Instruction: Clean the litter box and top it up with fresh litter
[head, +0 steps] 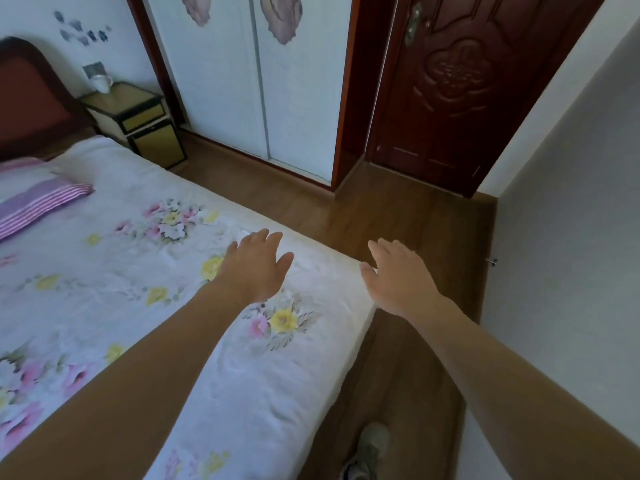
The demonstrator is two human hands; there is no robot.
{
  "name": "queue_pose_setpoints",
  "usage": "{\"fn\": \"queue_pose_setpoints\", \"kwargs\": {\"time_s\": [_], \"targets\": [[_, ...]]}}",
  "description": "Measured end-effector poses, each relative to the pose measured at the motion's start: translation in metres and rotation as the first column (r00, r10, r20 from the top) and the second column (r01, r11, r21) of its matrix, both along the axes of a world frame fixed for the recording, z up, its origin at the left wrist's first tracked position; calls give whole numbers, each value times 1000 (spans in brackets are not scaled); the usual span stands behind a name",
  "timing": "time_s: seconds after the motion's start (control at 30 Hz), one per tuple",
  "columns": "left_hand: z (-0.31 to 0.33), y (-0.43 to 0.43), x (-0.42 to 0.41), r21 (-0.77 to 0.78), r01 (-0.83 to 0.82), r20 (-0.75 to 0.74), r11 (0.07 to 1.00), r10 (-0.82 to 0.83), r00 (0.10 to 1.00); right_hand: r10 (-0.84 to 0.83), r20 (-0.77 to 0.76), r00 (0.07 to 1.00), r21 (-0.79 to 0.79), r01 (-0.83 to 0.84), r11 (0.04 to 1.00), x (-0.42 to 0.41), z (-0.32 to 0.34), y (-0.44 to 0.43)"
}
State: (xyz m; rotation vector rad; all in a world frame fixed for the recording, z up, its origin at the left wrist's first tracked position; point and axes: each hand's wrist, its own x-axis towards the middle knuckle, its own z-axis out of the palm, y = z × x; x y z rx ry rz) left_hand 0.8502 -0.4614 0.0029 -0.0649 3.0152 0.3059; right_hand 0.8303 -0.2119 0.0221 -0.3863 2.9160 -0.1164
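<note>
While no litter box is showing, the left hand (256, 268) and right hand (398, 278) are hanging empty, fingers relaxed, over the bed (145, 271), probably walking to it.

Both arms reach forward, palms down, fingers loose and holding nothing. The left hand (256, 265) is over the flowered bed (138, 271) near its corner. The right hand (398, 278), at three o'clock from it, is over the wood floor (398, 209). A striped pillow (38, 202) lies at nine o'clock, a nightstand (138, 116) with a white mug (102, 83) at eleven, a wardrobe (242, 81) at twelve, a dark door (457, 81) at one, a shoe (370, 448) at six.
</note>
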Motion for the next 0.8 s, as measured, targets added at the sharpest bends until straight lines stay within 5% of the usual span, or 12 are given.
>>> {"fn": "queue_pose_setpoints", "kwargs": {"time_s": [0.8], "targets": [[-26,64,-481,51,-541,49,840,539,841,506,6,863,28,-506,862,-587,-12,23]]}}
